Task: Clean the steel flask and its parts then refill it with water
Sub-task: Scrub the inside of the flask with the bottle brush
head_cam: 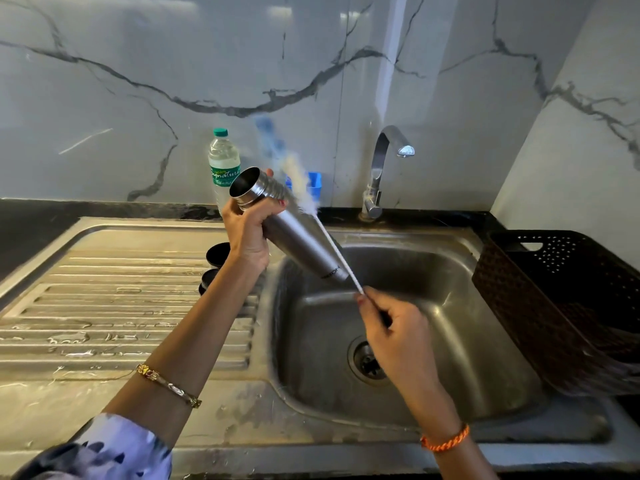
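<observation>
Ribbed draining board point(121, 306) at left, two black caps point(214, 265) at its inner edge. Left hand point(247, 233), fingers wrapped round the steel flask point(287, 223), tilted, mouth up-left, above the sink point(485, 341). Right hand point(398, 327), fingers pinching a blurred bottle brush point(332, 244) beside the flask. Brown basket point(561, 306) at right.

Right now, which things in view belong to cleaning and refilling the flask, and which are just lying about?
Job:
steel flask, gripped by left hand
bottle brush, held by right hand
two black flask parts on the drainboard
tap
sink

Lying about:
plastic water bottle
brown basket
blue holder
</observation>
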